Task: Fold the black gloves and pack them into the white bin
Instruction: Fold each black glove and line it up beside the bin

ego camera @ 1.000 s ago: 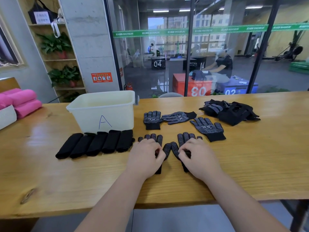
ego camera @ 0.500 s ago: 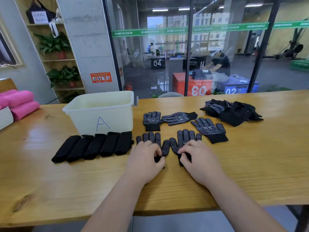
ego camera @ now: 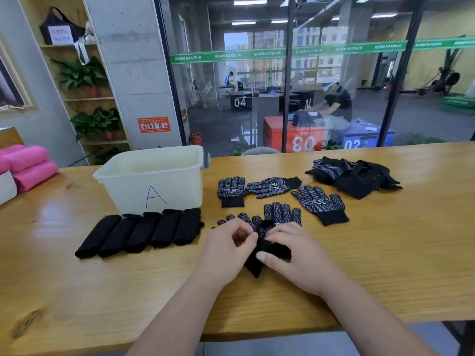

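A pair of black dotted gloves (ego camera: pixel 281 214) lies in front of me, fingers pointing away, cuffs bunched between my hands. My left hand (ego camera: pixel 228 242) pinches the black cuff fabric with thumb and fingers. My right hand (ego camera: pixel 295 250) holds the cuff from the right, thumb across it. The white bin (ego camera: pixel 154 178), marked "A", stands behind to the left; its inside shows no gloves. Several folded black gloves (ego camera: pixel 140 233) lie in a row before the bin. Three flat gloves (ego camera: pixel 272 187) lie beyond my hands, and a heap of gloves (ego camera: pixel 357 173) sits at the far right.
The wooden table (ego camera: pixel 385 253) runs wide, its front edge close below my forearms. Pink rolled towels (ego camera: pixel 28 165) and a white container sit at the far left. A glass wall stands behind the table.
Both hands went from pressing flat on the two gloves to pinching their cuffs and gathering them together between the hands. The view has shifted slightly.
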